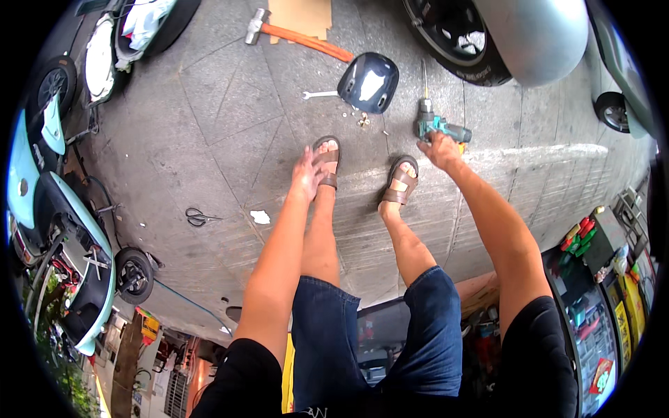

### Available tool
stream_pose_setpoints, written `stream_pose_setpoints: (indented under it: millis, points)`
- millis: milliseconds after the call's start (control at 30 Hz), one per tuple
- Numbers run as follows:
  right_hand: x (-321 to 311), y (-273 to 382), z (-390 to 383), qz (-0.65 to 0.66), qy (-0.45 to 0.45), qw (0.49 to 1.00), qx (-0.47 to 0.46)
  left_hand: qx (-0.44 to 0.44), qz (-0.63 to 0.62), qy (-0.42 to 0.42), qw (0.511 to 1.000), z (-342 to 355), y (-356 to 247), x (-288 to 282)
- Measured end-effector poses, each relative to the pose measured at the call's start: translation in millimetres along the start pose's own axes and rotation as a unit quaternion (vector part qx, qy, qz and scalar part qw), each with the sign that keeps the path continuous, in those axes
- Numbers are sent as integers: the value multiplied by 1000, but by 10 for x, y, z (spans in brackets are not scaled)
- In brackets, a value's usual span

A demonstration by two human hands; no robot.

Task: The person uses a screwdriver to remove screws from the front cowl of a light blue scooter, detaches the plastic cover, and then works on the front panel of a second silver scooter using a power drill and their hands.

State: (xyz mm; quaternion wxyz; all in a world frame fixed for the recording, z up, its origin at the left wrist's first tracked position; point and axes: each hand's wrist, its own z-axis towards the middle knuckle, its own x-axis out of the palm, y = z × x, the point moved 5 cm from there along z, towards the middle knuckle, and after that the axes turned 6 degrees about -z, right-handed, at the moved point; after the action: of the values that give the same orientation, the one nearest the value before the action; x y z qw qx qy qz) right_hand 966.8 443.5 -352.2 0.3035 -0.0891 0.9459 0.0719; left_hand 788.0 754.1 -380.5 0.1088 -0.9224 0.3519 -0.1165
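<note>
My right hand (442, 149) is at a teal and black cordless drill (446, 129) that lies on the ground with a long bit pointing away from me. Its fingers are stretched toward the drill's near side and look apart; whether they touch it I cannot tell. Over my left sandal, my left hand (306, 174) hangs with fingers spread, slightly blurred and holding nothing. Ahead, between the hands, lies a glossy dark curved cover (369, 82). An open-end wrench (320, 95) sticks out beside it, and a few small metal parts (363, 120) are scattered just nearer.
An orange-handled hammer (303, 42) lies beyond, by a piece of cardboard (301, 15). Black scissors (201, 217) and a white scrap (260, 217) lie at left. Light-blue scooters (77, 237) stand farther left. A wheel (460, 42) under a silver body is at far right.
</note>
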Motion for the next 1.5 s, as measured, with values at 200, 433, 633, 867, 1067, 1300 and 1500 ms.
stream_pose_setpoints:
  millis: [200, 433, 633, 867, 1067, 1300, 1500]
  points:
    - [-273, 568, -1797, 42, 61, 995, -70, -87, -7, -139, 986, -2933, 722, -1944]
    - [-893, 1672, -2750, 146, 124, 981, -28, 11, -183, -298, 937, -4764, 938, -3666]
    - [-2566, 3596, -2004, 263, 58, 950, -157, 106, -324, -192, 920, -4528, -278, -3530]
    - [-3424, 5458, -1852, 158, 43, 981, -107, 328, -561, -65, 758, -4959, -2295, -4423]
    - [-3289, 7113, -1540, 221, 104, 968, -60, 438, -587, -218, 645, -6405, -3110, -6466]
    - [-2842, 10939, -3362, 115, 162, 920, -337, 529, -453, -368, 616, -8138, -3566, -7691]
    - [-2294, 13490, -5359, 158, 244, 786, -545, 536, -229, -429, 690, -8574, -4662, -8753]
